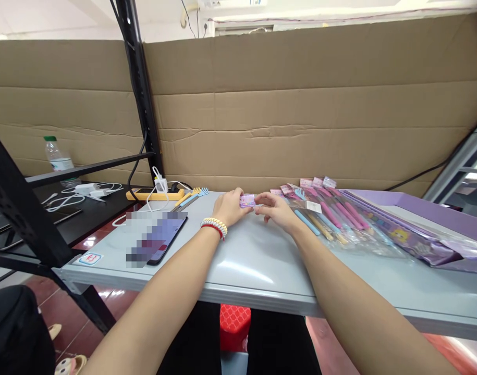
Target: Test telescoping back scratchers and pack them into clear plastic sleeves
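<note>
Over the middle of the grey table (246, 265), a small purple-and-pink printed card (246, 201) is held by my left hand (227, 206), its fingers closed on the card's left side. At the card's right edge is my right hand (275, 209), thumb and fingers curved and slightly apart; nothing shows between them. Right of that hand lie several clear-bagged pink, blue and tan sticks (340, 211) with card tops. Behind my left wrist, yellow and blue fork-shaped items (191, 197) rest on the table.
A phone (170, 237) lies at left, near a yellow power strip (154, 195) with white cables. An open purple box (390, 198) stands at right. Cardboard (281, 104) lines the back. A black metal post (140, 88) rises at back left, beside a black table with a bottle (60, 159).
</note>
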`<action>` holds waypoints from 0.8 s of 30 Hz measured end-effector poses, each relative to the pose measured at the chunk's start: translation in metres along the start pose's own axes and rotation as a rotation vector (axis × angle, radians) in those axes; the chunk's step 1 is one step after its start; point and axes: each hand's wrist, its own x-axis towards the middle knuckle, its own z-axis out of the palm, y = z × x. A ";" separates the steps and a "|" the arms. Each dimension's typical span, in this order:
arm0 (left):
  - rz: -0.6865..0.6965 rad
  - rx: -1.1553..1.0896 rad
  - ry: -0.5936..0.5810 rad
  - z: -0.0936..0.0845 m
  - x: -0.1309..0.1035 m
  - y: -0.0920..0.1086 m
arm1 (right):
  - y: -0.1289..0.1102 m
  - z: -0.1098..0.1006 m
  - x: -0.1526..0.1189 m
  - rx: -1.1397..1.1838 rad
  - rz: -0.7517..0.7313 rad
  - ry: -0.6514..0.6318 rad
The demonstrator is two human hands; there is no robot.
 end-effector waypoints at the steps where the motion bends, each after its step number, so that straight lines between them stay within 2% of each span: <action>1: 0.001 -0.009 0.001 0.000 0.000 0.000 | -0.001 0.000 -0.001 -0.021 -0.009 -0.016; 7: -0.011 -0.033 -0.057 -0.002 -0.001 0.001 | -0.003 -0.001 -0.004 -0.058 0.010 -0.033; 12: -0.027 -0.089 -0.202 -0.003 -0.003 0.002 | -0.001 -0.002 -0.002 -0.043 0.013 -0.041; 18: 0.088 -0.193 -0.323 0.005 -0.002 -0.003 | 0.004 -0.004 0.004 -0.164 0.061 0.105; 24: 0.126 -0.178 -0.363 0.004 -0.001 -0.006 | 0.011 -0.002 0.004 -0.279 0.097 0.037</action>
